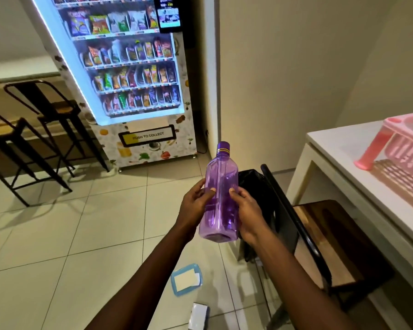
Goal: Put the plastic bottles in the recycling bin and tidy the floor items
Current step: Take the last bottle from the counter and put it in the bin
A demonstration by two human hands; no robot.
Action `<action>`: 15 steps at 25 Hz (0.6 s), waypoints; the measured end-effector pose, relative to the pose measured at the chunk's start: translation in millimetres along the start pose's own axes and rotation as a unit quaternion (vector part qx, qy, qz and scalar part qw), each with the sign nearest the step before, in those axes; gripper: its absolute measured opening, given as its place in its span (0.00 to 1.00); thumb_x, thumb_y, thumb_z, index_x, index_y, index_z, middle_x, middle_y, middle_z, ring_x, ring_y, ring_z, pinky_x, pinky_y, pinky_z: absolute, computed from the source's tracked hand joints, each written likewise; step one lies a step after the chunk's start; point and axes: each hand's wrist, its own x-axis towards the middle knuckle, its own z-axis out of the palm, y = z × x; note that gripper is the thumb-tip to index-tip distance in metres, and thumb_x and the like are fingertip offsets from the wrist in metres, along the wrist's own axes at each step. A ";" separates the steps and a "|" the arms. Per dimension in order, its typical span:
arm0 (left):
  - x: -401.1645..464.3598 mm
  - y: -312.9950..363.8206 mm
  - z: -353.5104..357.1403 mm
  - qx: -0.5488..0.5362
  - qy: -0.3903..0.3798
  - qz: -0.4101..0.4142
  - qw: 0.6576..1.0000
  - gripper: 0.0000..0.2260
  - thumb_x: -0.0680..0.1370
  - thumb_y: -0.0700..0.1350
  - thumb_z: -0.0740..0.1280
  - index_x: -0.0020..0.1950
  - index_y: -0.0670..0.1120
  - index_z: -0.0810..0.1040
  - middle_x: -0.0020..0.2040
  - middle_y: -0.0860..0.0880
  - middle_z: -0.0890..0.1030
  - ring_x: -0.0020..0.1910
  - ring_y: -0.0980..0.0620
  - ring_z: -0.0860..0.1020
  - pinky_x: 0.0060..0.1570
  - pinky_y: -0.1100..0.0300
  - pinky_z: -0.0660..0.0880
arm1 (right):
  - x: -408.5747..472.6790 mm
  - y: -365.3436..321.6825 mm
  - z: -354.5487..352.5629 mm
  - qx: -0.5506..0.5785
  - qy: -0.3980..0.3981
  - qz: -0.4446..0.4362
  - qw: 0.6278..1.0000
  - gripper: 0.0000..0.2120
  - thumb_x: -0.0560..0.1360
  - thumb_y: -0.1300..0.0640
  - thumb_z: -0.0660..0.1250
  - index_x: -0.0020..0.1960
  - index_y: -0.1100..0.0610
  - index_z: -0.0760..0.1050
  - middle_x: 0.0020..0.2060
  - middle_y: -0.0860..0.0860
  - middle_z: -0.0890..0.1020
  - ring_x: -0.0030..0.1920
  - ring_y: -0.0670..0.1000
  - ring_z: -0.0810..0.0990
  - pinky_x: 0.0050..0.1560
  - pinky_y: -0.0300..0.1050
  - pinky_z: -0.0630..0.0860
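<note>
purple bottle (221,194), 1, in 2 hands (196,206)

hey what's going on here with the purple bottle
A person holds a capped purple plastic bottle in both hands, left hand and right hand on its sides. It is not yet in the black-lined bin just behind it, beside a chair. A blue lid and a small white-and-blue item still lie on the tiled floor.

Tiled floor (57,246): blue lid (187,279), sponge (199,316).
</note>
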 end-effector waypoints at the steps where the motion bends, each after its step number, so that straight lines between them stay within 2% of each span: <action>1: 11.3 1.4 -7.1 0.000 -0.020 -0.007 1.000 0.19 0.77 0.46 0.71 0.68 0.52 0.77 0.56 0.47 0.86 0.54 0.47 0.85 0.57 0.48 0.80 | 10.6 2.4 5.9 0.013 0.022 0.002 1.000 0.14 0.82 0.55 0.66 0.67 0.55 0.77 0.57 0.58 0.86 0.58 0.62 0.85 0.62 0.66 0.80; 5: 53.8 4.0 -33.1 0.019 -0.078 -0.044 0.996 0.17 0.75 0.48 0.73 0.63 0.60 0.80 0.59 0.49 0.84 0.56 0.48 0.84 0.55 0.50 0.81 | 50.0 13.1 30.3 0.046 0.116 0.022 0.992 0.13 0.82 0.54 0.67 0.65 0.56 0.74 0.59 0.59 0.84 0.59 0.64 0.84 0.62 0.69 0.78; 8: 80.5 -4.4 -52.1 0.045 -0.134 -0.058 0.988 0.14 0.75 0.49 0.74 0.60 0.54 0.83 0.64 0.49 0.82 0.55 0.48 0.84 0.51 0.55 0.82 | 72.8 24.6 38.2 0.069 0.141 0.028 0.987 0.09 0.83 0.54 0.65 0.58 0.55 0.80 0.52 0.59 0.88 0.53 0.63 0.87 0.60 0.66 0.81; 10: 104.2 -13.0 -59.5 0.061 -0.160 -0.070 0.983 0.13 0.75 0.48 0.74 0.59 0.51 0.85 0.67 0.48 0.78 0.60 0.47 0.82 0.57 0.52 0.80 | 91.2 32.9 38.3 0.089 0.159 0.038 0.983 0.12 0.84 0.54 0.62 0.58 0.57 0.82 0.49 0.58 0.89 0.48 0.60 0.88 0.57 0.61 0.82; 11: 114.3 -17.3 -60.6 0.060 -0.175 -0.081 0.979 0.11 0.76 0.47 0.73 0.58 0.50 0.85 0.66 0.47 0.79 0.60 0.47 0.82 0.58 0.53 0.80 | 100.0 37.0 35.8 0.101 0.175 0.045 0.978 0.13 0.84 0.54 0.62 0.59 0.59 0.82 0.48 0.58 0.89 0.45 0.59 0.88 0.53 0.58 0.83; 14: 147.9 -31.2 -51.3 0.063 -0.229 -0.144 0.961 0.09 0.77 0.48 0.71 0.55 0.49 0.86 0.54 0.46 0.86 0.50 0.50 0.85 0.47 0.61 0.80 | 132.7 46.2 23.0 0.121 0.224 0.092 0.963 0.11 0.83 0.56 0.62 0.55 0.61 0.81 0.40 0.57 0.89 0.36 0.56 0.88 0.33 0.47 0.83; 15: 160.8 -39.0 -46.2 0.077 -0.235 -0.166 0.955 0.07 0.78 0.47 0.70 0.53 0.49 0.86 0.51 0.47 0.87 0.48 0.51 0.85 0.46 0.61 0.79 | 145.8 49.6 17.8 0.140 0.238 0.116 0.954 0.11 0.83 0.57 0.62 0.54 0.61 0.80 0.37 0.57 0.88 0.34 0.56 0.88 0.31 0.46 0.83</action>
